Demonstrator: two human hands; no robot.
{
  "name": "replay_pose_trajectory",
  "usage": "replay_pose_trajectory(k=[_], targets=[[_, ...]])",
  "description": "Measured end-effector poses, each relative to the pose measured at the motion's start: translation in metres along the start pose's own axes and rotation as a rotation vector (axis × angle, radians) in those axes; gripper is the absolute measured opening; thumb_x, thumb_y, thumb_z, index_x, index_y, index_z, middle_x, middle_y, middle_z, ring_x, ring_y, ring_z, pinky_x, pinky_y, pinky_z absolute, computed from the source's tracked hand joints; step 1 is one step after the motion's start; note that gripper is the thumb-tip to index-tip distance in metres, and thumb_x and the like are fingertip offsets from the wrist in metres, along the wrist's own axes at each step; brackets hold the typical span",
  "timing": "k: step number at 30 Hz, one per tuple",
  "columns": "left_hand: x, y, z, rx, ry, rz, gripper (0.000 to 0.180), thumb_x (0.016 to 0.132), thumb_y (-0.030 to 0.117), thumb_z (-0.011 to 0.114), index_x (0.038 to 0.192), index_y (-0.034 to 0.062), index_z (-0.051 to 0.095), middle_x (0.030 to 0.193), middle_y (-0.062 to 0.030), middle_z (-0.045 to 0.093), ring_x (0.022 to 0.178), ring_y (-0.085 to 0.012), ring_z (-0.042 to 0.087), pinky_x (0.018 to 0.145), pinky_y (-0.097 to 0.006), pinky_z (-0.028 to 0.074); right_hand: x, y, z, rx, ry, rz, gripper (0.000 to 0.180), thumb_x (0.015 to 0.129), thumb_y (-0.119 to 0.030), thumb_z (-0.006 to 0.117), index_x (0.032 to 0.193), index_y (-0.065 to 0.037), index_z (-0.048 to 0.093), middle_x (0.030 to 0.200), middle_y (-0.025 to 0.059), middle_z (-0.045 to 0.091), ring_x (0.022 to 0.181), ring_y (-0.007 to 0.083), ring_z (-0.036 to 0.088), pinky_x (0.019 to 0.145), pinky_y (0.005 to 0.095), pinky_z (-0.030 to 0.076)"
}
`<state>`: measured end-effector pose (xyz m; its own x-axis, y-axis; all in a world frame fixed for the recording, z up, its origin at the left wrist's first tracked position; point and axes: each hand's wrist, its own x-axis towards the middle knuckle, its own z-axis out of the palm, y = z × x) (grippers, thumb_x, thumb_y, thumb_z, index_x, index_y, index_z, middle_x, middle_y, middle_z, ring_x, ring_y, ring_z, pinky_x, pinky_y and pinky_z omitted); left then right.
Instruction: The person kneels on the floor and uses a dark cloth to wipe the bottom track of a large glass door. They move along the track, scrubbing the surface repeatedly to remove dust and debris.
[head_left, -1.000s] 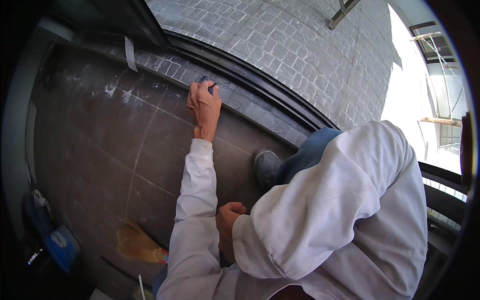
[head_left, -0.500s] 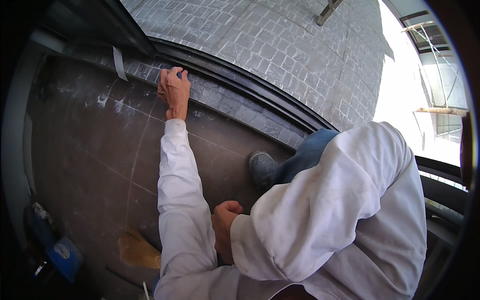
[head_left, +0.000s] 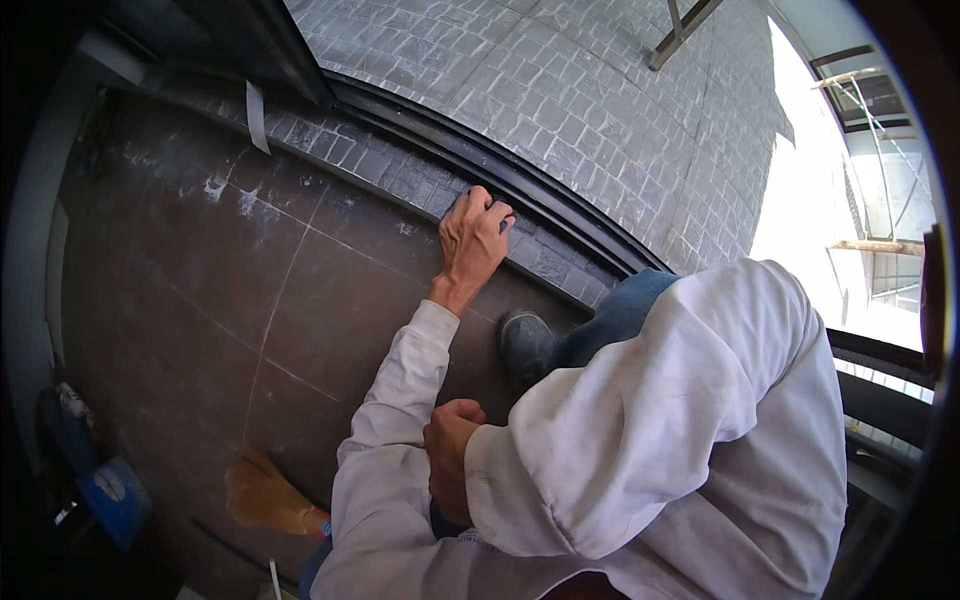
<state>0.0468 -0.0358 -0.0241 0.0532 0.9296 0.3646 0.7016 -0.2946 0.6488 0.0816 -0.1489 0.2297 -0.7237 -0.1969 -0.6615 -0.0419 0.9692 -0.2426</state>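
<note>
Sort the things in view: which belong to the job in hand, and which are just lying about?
In use, it seems:
left hand
small dark object in its grip
grey tiled ledge beneath

Apparently just lying about:
pale strip across the ledge
blue object, lower left

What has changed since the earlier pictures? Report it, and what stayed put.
The left hand moved left along the stone-tiled ledge, then back right, past where it began, nearer the dark boot. It has kept its grip on a small dark object. The right hand stayed beside the left sleeve; the boot and pale strip stayed put.
</note>
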Motion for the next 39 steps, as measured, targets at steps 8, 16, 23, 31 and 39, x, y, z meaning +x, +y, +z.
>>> replay_pose_trajectory(k=[8, 16, 23, 31, 39], targets=[[0.066, -0.092, -0.072, 0.289, 0.286, -0.366, 0.018, 0.086, 0.024, 0.077, 0.100, 0.0154, 0.073, 0.101, -0.0085, 0.061, 0.092, -0.0326, 0.066, 0.071, -0.044, 0.052, 0.001, 0.005, -0.009, -0.066, 0.018, -0.027, 0.026, 0.088, -0.026, 0.064, 0.099, -0.004, 0.073, 0.086, 0.0076, 0.068, 0.084, 0.0269, 0.064, 0.069, 0.0422, 0.050], [0.078, -0.102, -0.113, -0.203, 0.158, -0.717, 0.019, 0.084, 0.020, 0.074, 0.096, 0.0068, 0.079, 0.096, -0.0150, 0.076, 0.093, -0.0254, 0.071, 0.086, -0.035, 0.053, -0.001, 0.008, -0.011, -0.068, 0.024, -0.020, 0.027, 0.088, -0.026, 0.064, 0.100, -0.004, 0.073, 0.087, 0.0076, 0.068, 0.084, 0.0266, 0.064, 0.069, 0.0417, 0.050], [0.065, -0.123, -0.116, -0.241, 0.417, -0.709, 0.044, 0.088, 0.034, 0.077, 0.122, 0.0068, 0.069, 0.121, -0.0167, 0.061, 0.109, -0.0314, 0.062, 0.096, -0.042, 0.051, 0.005, 0.010, -0.015, -0.044, 0.036, -0.040, 0.027, 0.088, -0.026, 0.064, 0.101, -0.004, 0.072, 0.087, 0.0075, 0.068, 0.085, 0.0264, 0.064, 0.070, 0.0413, 0.050], [0.038, -0.106, -0.110, 0.150, 0.095, -0.379, 0.071, 0.082, 0.032, 0.081, 0.144, 0.0128, 0.052, 0.139, -0.0233, 0.043, 0.127, -0.0411, 0.049, 0.102, -0.047, 0.046, 0.014, 0.014, -0.018, -0.022, 0.009, -0.057, 0.028, 0.088, -0.027, 0.064, 0.102, -0.004, 0.072, 0.088, 0.0075, 0.068, 0.085, 0.0261, 0.064, 0.070, 0.0409, 0.050], [0.050, -0.117, -0.126, 0.092, 0.057, -0.368, 0.057, 0.074, 0.031, 0.086, 0.124, 0.0113, 0.067, 0.128, -0.0215, 0.054, 0.109, -0.0410, 0.061, 0.093, -0.048, 0.051, 0.021, 0.019, -0.019, -0.010, -0.014, -0.071, 0.029, 0.088, -0.027, 0.064, 0.103, -0.004, 0.071, 0.089, 0.0074, 0.068, 0.086, 0.0258, 0.064, 0.071, 0.0404, 0.050]])
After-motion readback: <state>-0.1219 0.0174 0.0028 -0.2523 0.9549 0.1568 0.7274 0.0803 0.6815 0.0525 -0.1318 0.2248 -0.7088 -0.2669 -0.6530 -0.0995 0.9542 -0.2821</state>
